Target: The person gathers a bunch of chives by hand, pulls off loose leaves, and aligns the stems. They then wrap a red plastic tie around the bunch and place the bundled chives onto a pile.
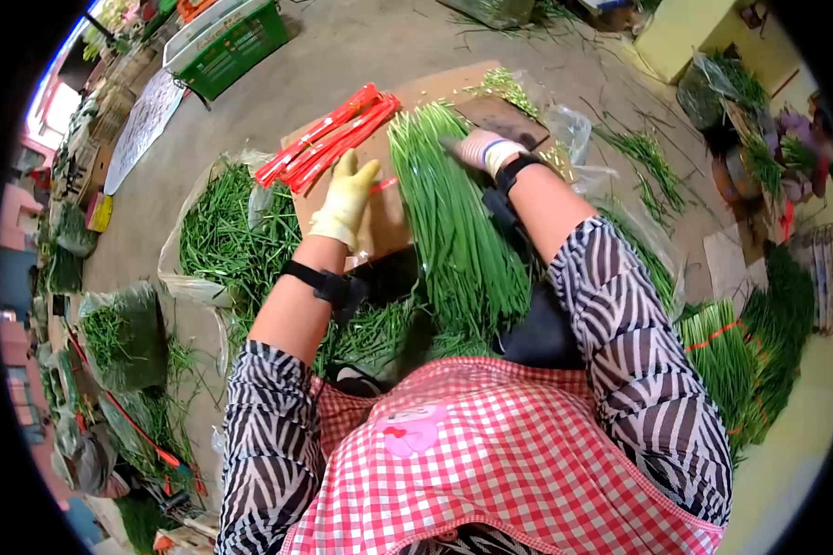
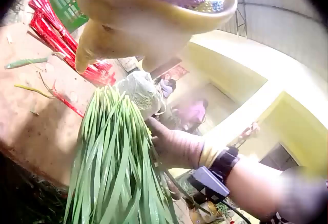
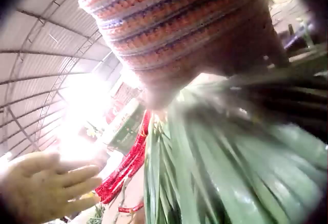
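A bundle of long green stalks with pale ends (image 1: 453, 203) lies on a brown board (image 1: 379, 227); its leaves fan out towards the apron. My left hand, in a yellow glove (image 1: 345, 199), is held left of the bundle with fingers apart and nothing in them, beside the red strips (image 1: 329, 139). In the right wrist view its palm (image 3: 46, 185) faces the stalks (image 3: 205, 167). My right hand, in a striped glove (image 1: 486, 151), touches the bundle's right side near the pale ends; its fingertips are dark and partly hidden. One loose red strip (image 2: 66, 103) lies on the board.
Cut pale pieces (image 1: 507, 88) lie at the board's far edge. Bagged green leaves (image 1: 227, 231) stand to the left, a green crate (image 1: 236, 55) at the far left. Tied green bundles (image 1: 727, 356) lie at the right, with loose stalks (image 1: 652, 162) on the floor.
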The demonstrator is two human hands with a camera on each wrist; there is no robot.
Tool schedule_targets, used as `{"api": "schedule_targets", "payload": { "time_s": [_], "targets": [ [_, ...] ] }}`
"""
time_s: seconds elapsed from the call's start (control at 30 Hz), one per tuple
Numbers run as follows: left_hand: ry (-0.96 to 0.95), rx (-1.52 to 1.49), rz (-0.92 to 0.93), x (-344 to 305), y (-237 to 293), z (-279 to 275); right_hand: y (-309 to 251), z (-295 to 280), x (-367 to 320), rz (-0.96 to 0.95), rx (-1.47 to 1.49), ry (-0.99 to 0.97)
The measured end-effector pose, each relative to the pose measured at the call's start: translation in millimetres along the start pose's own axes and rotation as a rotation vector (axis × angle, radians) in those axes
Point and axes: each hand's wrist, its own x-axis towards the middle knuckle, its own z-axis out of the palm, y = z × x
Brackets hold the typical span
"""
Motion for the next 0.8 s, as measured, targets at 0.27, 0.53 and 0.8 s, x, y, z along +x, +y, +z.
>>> {"api": "schedule_targets", "payload": {
  "time_s": [0.27,0.53,0.8],
  "targets": [
    [-0.135,0.107,0.013,-54,5,-95,175,-102,-135,-0.174,0.13,0.495],
    [-0.26,-0.043,-0.351,-95,-47,-158,411,87,-247,0.379,0.232,0.318],
    [-0.404,-0.033,-0.332,-109,-44,-147,388,236,-227,0.553,0.099,0.076]
  ]
}}
